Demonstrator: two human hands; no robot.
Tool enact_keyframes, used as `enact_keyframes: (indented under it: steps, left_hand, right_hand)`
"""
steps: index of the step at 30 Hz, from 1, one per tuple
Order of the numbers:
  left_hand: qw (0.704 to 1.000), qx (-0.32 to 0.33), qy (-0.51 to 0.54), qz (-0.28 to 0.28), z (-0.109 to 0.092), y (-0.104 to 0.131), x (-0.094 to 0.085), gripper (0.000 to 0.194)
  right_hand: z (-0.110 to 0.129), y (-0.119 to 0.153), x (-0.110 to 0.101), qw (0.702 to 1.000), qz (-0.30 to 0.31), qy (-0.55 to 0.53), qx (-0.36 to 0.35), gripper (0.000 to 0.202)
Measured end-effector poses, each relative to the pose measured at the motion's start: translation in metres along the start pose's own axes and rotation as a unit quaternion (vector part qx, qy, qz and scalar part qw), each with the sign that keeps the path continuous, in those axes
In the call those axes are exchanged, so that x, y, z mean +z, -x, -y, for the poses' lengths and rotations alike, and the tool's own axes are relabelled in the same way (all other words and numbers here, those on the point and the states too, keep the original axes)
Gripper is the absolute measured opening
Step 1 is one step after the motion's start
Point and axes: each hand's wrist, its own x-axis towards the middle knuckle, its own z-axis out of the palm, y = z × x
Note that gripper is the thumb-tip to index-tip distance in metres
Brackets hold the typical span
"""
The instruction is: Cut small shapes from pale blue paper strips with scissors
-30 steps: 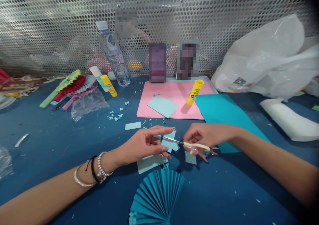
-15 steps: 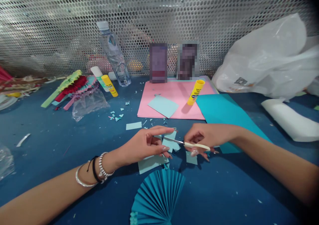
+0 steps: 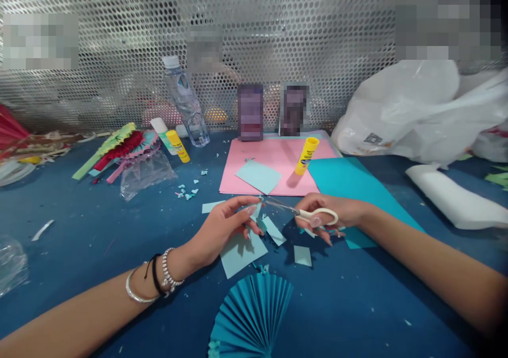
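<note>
My left hand (image 3: 234,218) pinches a small light-blue paper piece (image 3: 256,211) between thumb and fingers. White-handled scissors (image 3: 323,216) are in my right hand (image 3: 317,210), their blades pointing left to the pinched piece. Below my left hand lies a larger light-blue sheet (image 3: 244,255). A cut strip (image 3: 274,231) is between the hands, and a small square (image 3: 302,256) lies below my right hand. Nearer the front edge of the view is a pleated teal paper fan (image 3: 254,315).
Pink sheets (image 3: 234,173) and a teal sheet (image 3: 357,183) lie beyond the hands, with an upright yellow glue stick (image 3: 307,156). A water bottle (image 3: 188,104), folded fans (image 3: 119,149) and another glue stick (image 3: 178,146) stand back left. White plastic bags (image 3: 400,109) lie at right.
My left hand has lifted a little with the small paper piece. The scissors have turned, with their blades now tilting up to the left. The view has tipped slightly upward.
</note>
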Motion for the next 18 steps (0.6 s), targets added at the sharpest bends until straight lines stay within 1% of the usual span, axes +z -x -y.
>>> enact_keyframes:
  steps: [2, 4, 8, 12, 13, 14, 15, 16, 17, 18]
  left_hand:
    - [1.0, 0.008, -0.015, -0.022, 0.001, -0.001, 0.001, 0.026]
    - [0.999, 0.017, -0.039, -0.029, 0.003, -0.001, 0.002, 0.027]
    - [0.997, 0.028, -0.066, -0.017, 0.005, 0.0, 0.002, 0.029]
    - [0.998, 0.029, -0.058, -0.007, 0.005, 0.0, 0.002, 0.027]
    - [0.998, 0.028, -0.053, -0.005, 0.004, 0.001, 0.002, 0.028]
    - [0.998, 0.026, -0.048, -0.002, 0.004, 0.001, 0.002, 0.028]
    - [0.999, 0.025, -0.044, 0.001, 0.003, 0.001, 0.003, 0.028]
    - [0.999, 0.025, -0.043, 0.003, 0.002, 0.001, 0.003, 0.028]
    - [0.999, 0.023, -0.044, 0.006, 0.002, 0.002, 0.004, 0.029]
    - [0.999, 0.021, -0.047, 0.009, 0.001, 0.002, 0.004, 0.03]
  right_hand:
    - [-0.003, -0.001, -0.001, 0.999, -0.012, -0.036, -0.029, 0.036]
    - [-0.005, -0.003, 0.0, 0.997, -0.023, -0.054, -0.046, 0.037]
    - [-0.003, -0.003, 0.003, 0.995, -0.042, -0.063, -0.06, 0.037]
    - [0.0, -0.003, 0.009, 0.994, -0.058, -0.063, -0.068, 0.038]
    - [0.0, -0.005, 0.013, 0.992, -0.079, -0.062, -0.077, 0.037]
    - [0.0, -0.008, 0.018, 0.986, -0.119, -0.06, -0.098, 0.035]
    - [0.0, -0.012, 0.024, 0.974, -0.176, -0.061, -0.128, 0.032]
    - [0.0, -0.017, 0.031, 0.949, -0.252, -0.065, -0.175, 0.027]
    - [0.0, -0.022, 0.038, 0.916, -0.323, -0.071, -0.225, 0.024]
    - [0.0, -0.028, 0.045, 0.89, -0.371, -0.073, -0.256, 0.023]
